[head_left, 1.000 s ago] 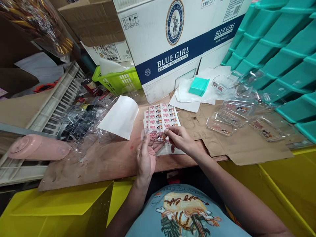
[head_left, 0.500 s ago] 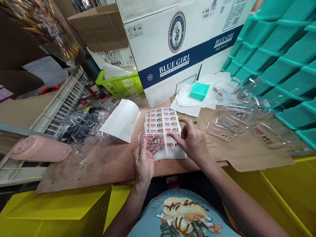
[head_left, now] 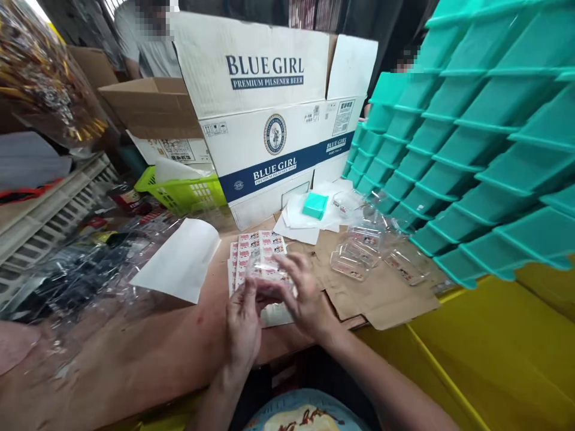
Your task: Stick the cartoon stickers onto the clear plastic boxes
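A clear plastic case (head_left: 263, 267) is held up over the sticker sheets. My left hand (head_left: 245, 320) is closed on its near left end, thumb and fingers pinched together. From the right, my right hand (head_left: 308, 293) has its fingers curled round the same case. Motion blurs the case, so its printed label does not show clearly. Beneath both hands lie sticker sheets (head_left: 245, 245) printed with pink lettering and small cartoon animals, partly covered by the hands.
Clear cases (head_left: 350, 263) with stickers lie to the right on brown cardboard (head_left: 381, 305). Stacked turquoise trays (head_left: 471, 161) rise beyond them. A white beer carton (head_left: 278, 137) stands behind, and a white sheet (head_left: 179, 263) lies left. A person (head_left: 148, 48) is at the back.
My right hand has come down onto the case, which both hands now grip. The view has tilted up and shifted to the right, showing more of the carton and the people behind.
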The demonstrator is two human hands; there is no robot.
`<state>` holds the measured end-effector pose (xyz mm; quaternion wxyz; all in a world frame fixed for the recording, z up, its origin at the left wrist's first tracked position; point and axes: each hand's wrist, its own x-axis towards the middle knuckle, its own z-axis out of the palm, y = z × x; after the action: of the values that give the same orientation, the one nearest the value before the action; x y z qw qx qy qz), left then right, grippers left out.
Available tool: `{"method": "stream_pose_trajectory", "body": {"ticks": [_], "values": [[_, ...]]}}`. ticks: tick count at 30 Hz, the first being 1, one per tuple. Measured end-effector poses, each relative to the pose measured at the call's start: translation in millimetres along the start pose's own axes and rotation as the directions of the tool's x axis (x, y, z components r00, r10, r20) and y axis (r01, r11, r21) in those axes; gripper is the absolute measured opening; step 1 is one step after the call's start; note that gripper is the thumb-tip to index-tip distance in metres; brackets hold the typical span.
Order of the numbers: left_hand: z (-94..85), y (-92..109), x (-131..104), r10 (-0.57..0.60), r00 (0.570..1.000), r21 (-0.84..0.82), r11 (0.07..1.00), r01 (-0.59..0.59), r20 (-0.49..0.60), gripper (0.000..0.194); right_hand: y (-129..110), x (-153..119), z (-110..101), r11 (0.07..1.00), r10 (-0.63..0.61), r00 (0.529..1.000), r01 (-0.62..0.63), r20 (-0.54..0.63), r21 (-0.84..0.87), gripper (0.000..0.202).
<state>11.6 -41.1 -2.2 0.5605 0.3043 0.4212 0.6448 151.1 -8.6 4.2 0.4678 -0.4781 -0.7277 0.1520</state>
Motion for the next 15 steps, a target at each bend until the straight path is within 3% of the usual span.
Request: {"method": "stream_pose_trajectory", "body": {"ticks": [2,3,5,6,7,8,10,11,13,15], "values": [[-23.9,9,1,0.173,0.984,0.164,0.973,-0.163,-0.047,0.034,25,23,-48,0.952,-0.025,0.992,-0.016,-0.127,-0.307,0.040],[-39.5,14,3,0.303,0.944,0.246,0.933,-0.264,-0.134,0.045,43,35,-76,0.889,-0.003,0.971,-0.107,-0.240,-0.444,0.040],[-72.7,21,10,0.487,0.801,0.353,0.859,-0.370,-0.347,0.075,85,60,-129,0.861,0.037,0.939,-0.204,-0.342,-0.466,0.046],[-88.1,22,16,0.500,0.750,0.359,0.859,-0.366,-0.433,0.082,107,71,-150,0.858,0.054,0.932,-0.227,-0.359,-0.460,0.047],[-101.5,22,24,0.466,0.743,0.330,0.881,-0.340,-0.480,0.081,127,81,-164,0.855,0.061,0.927,-0.240,-0.371,-0.460,0.045],[-112.4,22,33,0.419,0.767,0.299,0.904,-0.305,-0.485,0.075,142,89,-173,0.839,0.038,0.933,-0.224,-0.357,-0.496,0.040],[-125.9,19,52,0.361,0.834,0.302,0.920,-0.248,-0.417,0.058,154,96,-170,0.821,-0.049,0.937,-0.160,-0.347,-0.548,0.035],[-128.3,18,61,0.355,0.853,0.331,0.914,-0.232,-0.382,0.051,148,96,-159,0.832,-0.088,0.942,-0.109,-0.325,-0.544,0.037],[-125.1,16,72,0.372,0.858,0.389,0.893,-0.226,-0.354,0.043,117,84,-122,0.892,-0.123,0.962,0.000,-0.242,-0.453,0.044],[-113.5,15,72,0.443,0.834,0.497,0.832,-0.247,-0.328,0.030,71,62,-71,0.962,-0.106,0.992,0.084,-0.073,-0.258,0.048]]}}
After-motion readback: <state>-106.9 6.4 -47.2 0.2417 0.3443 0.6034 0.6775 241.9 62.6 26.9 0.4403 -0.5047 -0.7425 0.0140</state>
